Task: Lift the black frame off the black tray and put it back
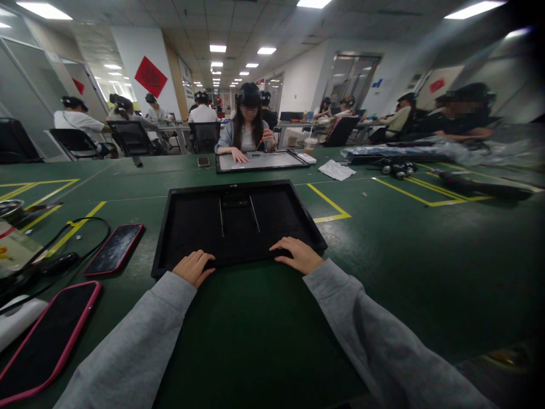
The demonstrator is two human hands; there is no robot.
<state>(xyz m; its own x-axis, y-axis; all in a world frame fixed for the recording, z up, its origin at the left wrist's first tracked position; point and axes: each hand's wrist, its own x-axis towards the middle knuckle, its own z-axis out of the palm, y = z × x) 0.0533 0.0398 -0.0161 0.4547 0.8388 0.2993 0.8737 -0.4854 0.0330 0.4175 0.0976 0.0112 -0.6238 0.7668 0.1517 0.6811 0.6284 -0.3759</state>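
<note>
A black monitor back cover (187,227) lies on the green table with its hollow side up. Two thin light strips run down from its slotted middle part. My left hand (195,267) holds the near rim left of centre, its fingers over the edge and its thumb on my side. Farther right, my right hand (298,254) grips the same rim near the right corner, fingers inside and thumb outside. The undersides of both hands are hidden.
Left of the cover lie two red-edged phones (114,250), a black cable (104,224) and a metal bowl (12,210). Across the table (383,255), a co-worker (247,125) works over a flat panel (272,161). A crumpled tissue (336,170) and a black power tool (481,184) lie to the right.
</note>
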